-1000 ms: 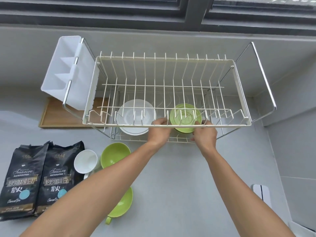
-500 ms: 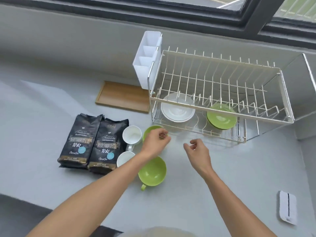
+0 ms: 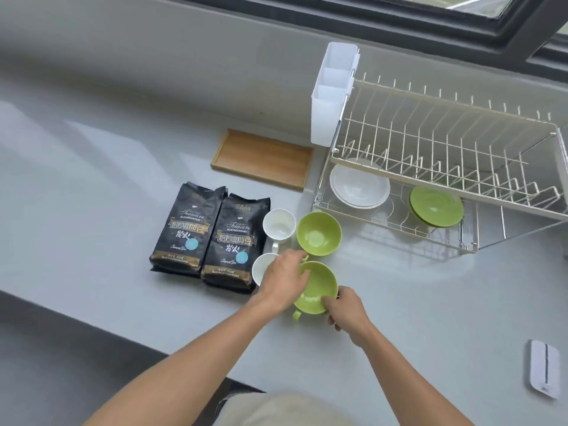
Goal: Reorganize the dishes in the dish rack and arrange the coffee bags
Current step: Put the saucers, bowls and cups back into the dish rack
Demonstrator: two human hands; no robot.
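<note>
A two-tier wire dish rack (image 3: 445,142) stands at the right; its lower tier holds stacked white plates (image 3: 359,186) and a green plate (image 3: 436,209). On the counter in front sit two green cups (image 3: 318,232) (image 3: 318,287) and two white cups (image 3: 279,226) (image 3: 261,267). Two black coffee bags (image 3: 184,232) (image 3: 233,241) lie flat side by side left of the cups. My left hand (image 3: 284,279) grips the left rim of the nearer green cup, with fingers over its edge. My right hand (image 3: 345,309) grips the same cup's right side.
A white plastic cutlery holder (image 3: 332,93) hangs on the rack's left end. A shallow wooden tray (image 3: 264,158) lies behind the coffee bags. A small white device (image 3: 544,368) lies at the counter's right front. The counter's front edge runs diagonally at lower left.
Both hands left the green plate in the rack's lower tier, came back towards me and down, and now hold the nearer green cup. The view swung left and down.
</note>
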